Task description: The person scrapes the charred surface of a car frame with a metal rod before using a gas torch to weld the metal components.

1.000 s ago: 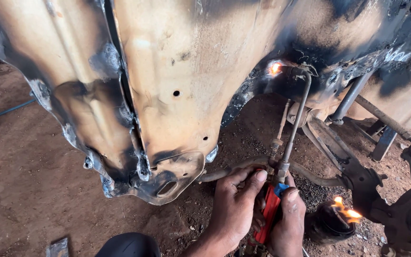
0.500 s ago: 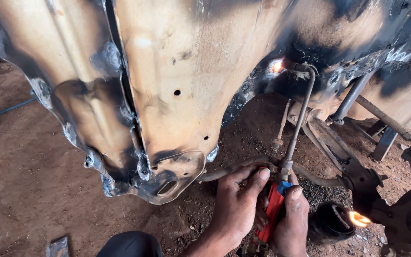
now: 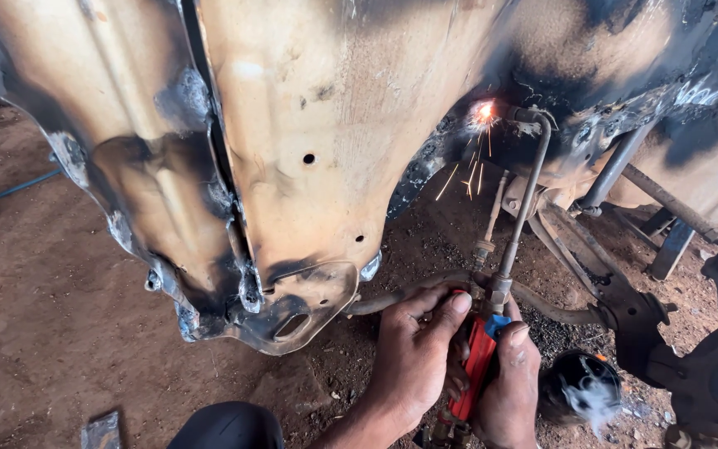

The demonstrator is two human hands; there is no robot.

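Both hands, left hand [image 3: 413,357] and right hand [image 3: 510,391], have fingers wrapped around the torch [image 3: 479,366]; its long tube runs up and away to the flame [image 3: 484,111] at the scorched panel [image 3: 334,150].

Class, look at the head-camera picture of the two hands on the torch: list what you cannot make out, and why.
- Torch handle, head view: mostly covered by the left hand and right hand.
- Torch's lower end and hoses: cut off by the bottom edge.
- Metal at the torch tip: hidden by glare and sparks.
- Dark round object: blurred by smoke.
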